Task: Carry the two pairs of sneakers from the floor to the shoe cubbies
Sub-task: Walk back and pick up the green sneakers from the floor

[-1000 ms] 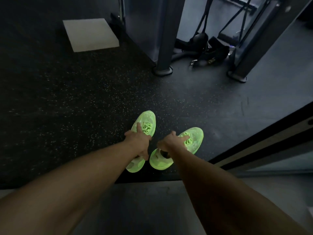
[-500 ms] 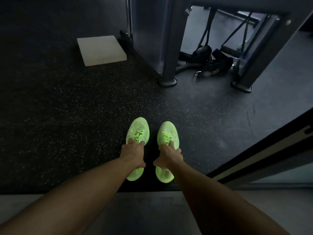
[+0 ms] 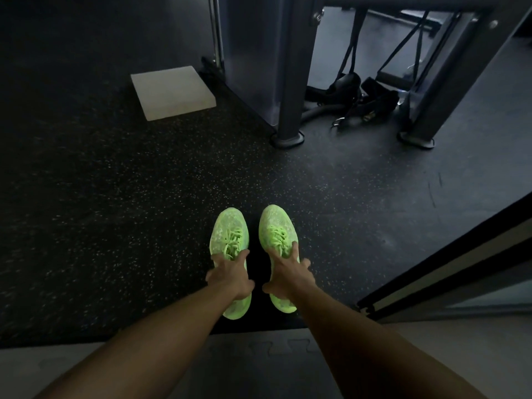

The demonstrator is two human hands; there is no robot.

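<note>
Neon-green sneakers lie under both hands, left hand and right hand spread, fingers loosely touching.

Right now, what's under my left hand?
The left hand lies over the collar of the left green sneaker; its toe, laces and heel tip show. The shoe's opening is covered.

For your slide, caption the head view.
Left hand and right hand each on a neon-green sneaker on speckled floor.

Dim gym floor, bystanders only

A pale square foam block lies on the black speckled rubber floor beside a grey metal machine frame; black straps with metal clips lie tangled between its posts.
</note>
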